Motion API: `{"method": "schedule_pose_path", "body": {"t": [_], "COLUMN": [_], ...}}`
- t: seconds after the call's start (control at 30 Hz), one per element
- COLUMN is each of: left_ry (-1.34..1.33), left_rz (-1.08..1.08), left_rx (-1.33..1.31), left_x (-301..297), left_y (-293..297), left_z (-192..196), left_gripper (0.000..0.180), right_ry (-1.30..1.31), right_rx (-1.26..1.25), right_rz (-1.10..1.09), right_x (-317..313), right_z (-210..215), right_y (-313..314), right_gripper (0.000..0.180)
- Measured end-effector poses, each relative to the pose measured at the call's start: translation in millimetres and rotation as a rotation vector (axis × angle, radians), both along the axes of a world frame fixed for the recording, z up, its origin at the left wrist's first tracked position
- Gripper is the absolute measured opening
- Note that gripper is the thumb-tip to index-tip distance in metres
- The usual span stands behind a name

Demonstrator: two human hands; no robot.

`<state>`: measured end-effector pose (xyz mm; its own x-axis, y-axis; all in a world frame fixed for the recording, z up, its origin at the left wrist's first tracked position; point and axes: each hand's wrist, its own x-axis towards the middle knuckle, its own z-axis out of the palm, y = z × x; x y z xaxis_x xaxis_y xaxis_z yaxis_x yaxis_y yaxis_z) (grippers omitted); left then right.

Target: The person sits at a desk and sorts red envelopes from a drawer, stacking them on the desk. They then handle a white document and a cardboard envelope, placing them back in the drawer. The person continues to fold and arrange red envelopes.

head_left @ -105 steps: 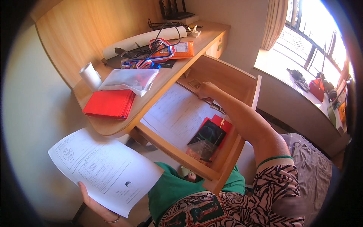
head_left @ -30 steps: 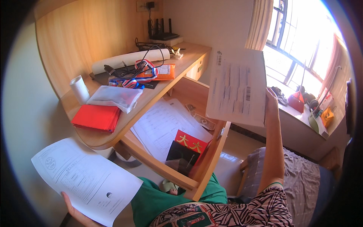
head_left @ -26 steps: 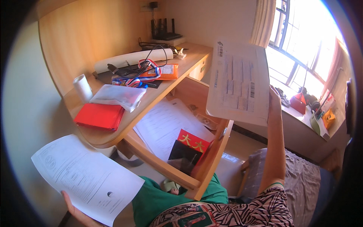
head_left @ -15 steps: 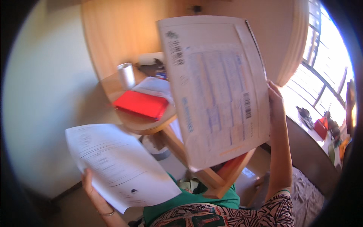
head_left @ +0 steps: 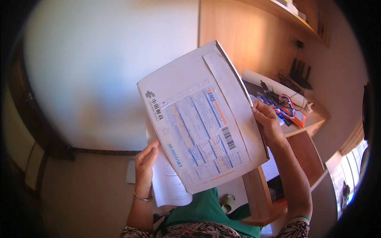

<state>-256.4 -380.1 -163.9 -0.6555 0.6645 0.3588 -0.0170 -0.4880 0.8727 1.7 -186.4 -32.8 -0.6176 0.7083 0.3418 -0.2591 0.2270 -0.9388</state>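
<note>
A large white cardboard mailing envelope (head_left: 178,75), with a filled-in shipping label and a barcode, is held up tilted before me. My right hand (head_left: 266,121) pinches its right edge, thumb in front. At its lower left edge is my left hand (head_left: 146,160), a bangle on the wrist, its fingers closed on a printed white sheet of paper (head_left: 168,186). The envelope covers the upper part of this sheet. Whether my left fingertips also grip the envelope, I cannot tell.
To the right stands a wooden desk (head_left: 317,119) bearing tangled cables (head_left: 283,107), a white roll (head_left: 274,84) and a black router (head_left: 300,73). An opened wooden drawer (head_left: 258,190) juts out beside my legs. Green slippers (head_left: 227,202) lie on the floor below.
My view has swung left. The sheet in my left hand has moved rightward, partly behind the envelope. The envelope is tilted more and its label shows sharper.
</note>
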Motion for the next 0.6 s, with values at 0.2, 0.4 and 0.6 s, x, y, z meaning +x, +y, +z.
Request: {"method": "schedule_pose_path", "body": {"t": [0.2, 0.4, 0.6], "left_ry": [0.108, 0.085, 0.053], "left_rz": [-0.035, -0.054, -0.055], "left_rx": [0.020, 0.021, 0.019], "left_x": [28, 45, 50], "left_y": [2, 2, 0], "left_z": [16, 37, 33], "left_gripper": [0.022, 0.019, 0.019], "right_ry": [-0.004, -0.007, 0.082], "right_rx": [-0.032, -0.040, -0.103], "right_rz": [0.083, 0.082, 0.116], "right_x": [1, 1, 3], "right_z": [10, 1, 1], "right_y": [22, 27, 32], "right_gripper": [0.018, 0.016, 0.009]}}
